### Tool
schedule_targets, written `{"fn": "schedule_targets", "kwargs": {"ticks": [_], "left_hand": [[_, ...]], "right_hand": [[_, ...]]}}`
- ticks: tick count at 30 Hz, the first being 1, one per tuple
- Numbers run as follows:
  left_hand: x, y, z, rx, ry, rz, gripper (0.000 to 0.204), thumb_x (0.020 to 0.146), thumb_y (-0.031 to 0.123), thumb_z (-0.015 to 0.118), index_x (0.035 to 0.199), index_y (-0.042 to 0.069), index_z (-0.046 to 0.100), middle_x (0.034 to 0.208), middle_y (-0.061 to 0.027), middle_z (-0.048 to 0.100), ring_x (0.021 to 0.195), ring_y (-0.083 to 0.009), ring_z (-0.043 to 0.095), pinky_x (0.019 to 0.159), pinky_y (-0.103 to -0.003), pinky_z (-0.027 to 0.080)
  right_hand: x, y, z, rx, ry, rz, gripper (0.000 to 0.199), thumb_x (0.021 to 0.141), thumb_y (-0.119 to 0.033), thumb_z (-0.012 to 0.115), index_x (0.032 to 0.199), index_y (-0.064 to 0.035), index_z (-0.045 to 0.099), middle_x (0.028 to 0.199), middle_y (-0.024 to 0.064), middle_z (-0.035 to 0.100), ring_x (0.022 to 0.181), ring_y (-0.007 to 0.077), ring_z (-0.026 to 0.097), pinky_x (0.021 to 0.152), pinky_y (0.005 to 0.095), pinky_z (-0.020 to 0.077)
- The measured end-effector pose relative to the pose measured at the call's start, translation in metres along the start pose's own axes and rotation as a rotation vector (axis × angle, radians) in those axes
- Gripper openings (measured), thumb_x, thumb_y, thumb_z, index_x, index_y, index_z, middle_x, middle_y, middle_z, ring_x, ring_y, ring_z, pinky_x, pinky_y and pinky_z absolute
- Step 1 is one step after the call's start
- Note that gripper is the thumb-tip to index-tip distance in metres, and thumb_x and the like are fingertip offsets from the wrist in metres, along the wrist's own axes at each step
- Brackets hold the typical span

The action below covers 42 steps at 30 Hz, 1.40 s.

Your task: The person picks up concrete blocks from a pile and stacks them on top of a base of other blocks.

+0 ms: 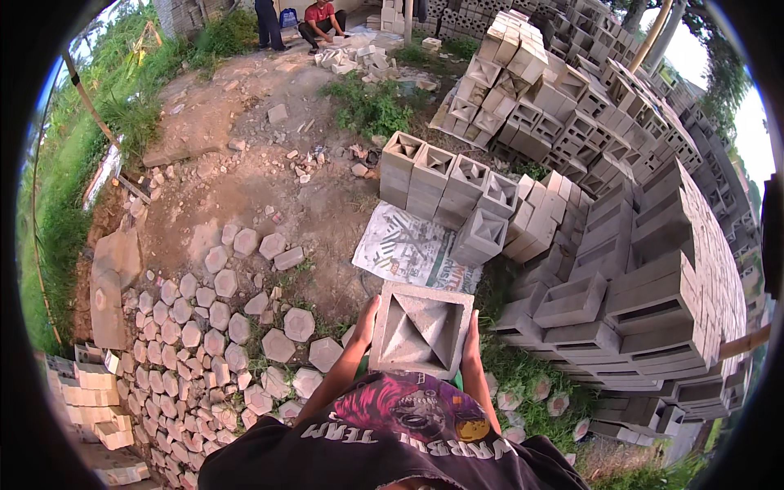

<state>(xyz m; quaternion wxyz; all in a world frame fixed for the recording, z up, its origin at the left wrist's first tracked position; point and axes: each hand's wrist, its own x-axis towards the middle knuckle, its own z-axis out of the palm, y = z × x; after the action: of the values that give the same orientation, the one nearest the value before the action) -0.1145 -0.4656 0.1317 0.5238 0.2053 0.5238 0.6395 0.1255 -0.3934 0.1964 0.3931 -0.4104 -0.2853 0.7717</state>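
A square grey concrete vent block (pixel 420 328), with a sunken, diagonally folded face turned up, is held in front of my body. My left hand (pixel 365 325) presses on its left side, and my right hand (pixel 472 347) grips the opposite side. The fingers of both hands are partly hidden by the block. Just beyond it, a white printed sack (pixel 392 245) lies flat on the dirt. Similar vent blocks (pixel 433 167) stand in stacked rows behind the sack, and a single block (pixel 480 237) sits at the row's near right end.
Tall stacks of hollow concrete blocks (pixel 621 294) rise on my right. Hexagonal pavers (pixel 216 314) cover the ground to the left. Far off, a person in a red shirt (pixel 321 18) crouches by broken blocks (pixel 355 59), with another person's legs (pixel 268 24) nearby.
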Motion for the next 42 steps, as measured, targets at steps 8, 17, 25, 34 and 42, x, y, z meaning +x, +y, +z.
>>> {"fn": "schedule_targets", "kwargs": {"ticks": [8,17,25,34,42], "left_hand": [[0.059,0.048,0.075,0.129,0.127,0.051,0.057,0.093,0.044,0.043,0.123,-0.004,0.049,0.124,-0.0125,0.052,0.114,-0.0197,0.045,0.099,-0.031,0.032],[0.183,0.031,0.135,0.276,-0.007,-0.059,0.068,0.092,0.052,0.04,0.128,-0.006,0.044,0.133,-0.0151,0.045,0.124,-0.0223,0.039,0.105,-0.033,0.027],[0.366,0.017,0.223,0.155,-0.334,-0.166,0.069,0.089,0.053,0.046,0.127,-0.006,0.045,0.133,-0.0149,0.044,0.123,-0.0212,0.04,0.104,-0.033,0.028],[0.487,0.012,0.282,0.163,-0.613,-0.279,0.065,0.093,0.051,0.041,0.124,-0.005,0.047,0.127,-0.0131,0.049,0.119,-0.02,0.042,0.102,-0.032,0.029],[0.495,0.08,0.366,0.114,-0.517,-0.321,0.062,0.093,0.054,0.039,0.124,0.001,0.051,0.12,-0.0061,0.053,0.107,-0.0142,0.05,0.092,-0.028,0.039]], "right_hand": [[0.075,-0.077,-0.009,-0.009,-0.024,0.095,0.065,0.094,-0.056,0.031,0.137,-0.0074,0.038,0.134,0.0077,0.045,0.118,0.0217,0.045,0.101,0.0329,0.033],[0.15,-0.133,-0.039,0.062,0.108,0.006,0.066,0.093,-0.058,0.03,0.134,-0.0061,0.042,0.127,0.0089,0.051,0.112,0.0219,0.051,0.098,0.033,0.0376],[0.252,-0.199,-0.066,0.159,0.3,-0.168,0.067,0.094,-0.057,0.029,0.132,-0.0041,0.043,0.13,0.0089,0.048,0.114,0.0214,0.049,0.099,0.0332,0.0361],[0.318,-0.244,-0.06,0.212,0.609,-0.24,0.064,0.094,-0.055,0.03,0.13,-0.0046,0.045,0.127,0.0094,0.051,0.113,0.0217,0.049,0.098,0.0332,0.0373],[0.354,-0.295,-0.079,0.187,0.645,-0.18,0.061,0.096,-0.052,0.029,0.129,-0.0049,0.047,0.125,0.0083,0.052,0.113,0.0208,0.049,0.097,0.0328,0.0374]]}}
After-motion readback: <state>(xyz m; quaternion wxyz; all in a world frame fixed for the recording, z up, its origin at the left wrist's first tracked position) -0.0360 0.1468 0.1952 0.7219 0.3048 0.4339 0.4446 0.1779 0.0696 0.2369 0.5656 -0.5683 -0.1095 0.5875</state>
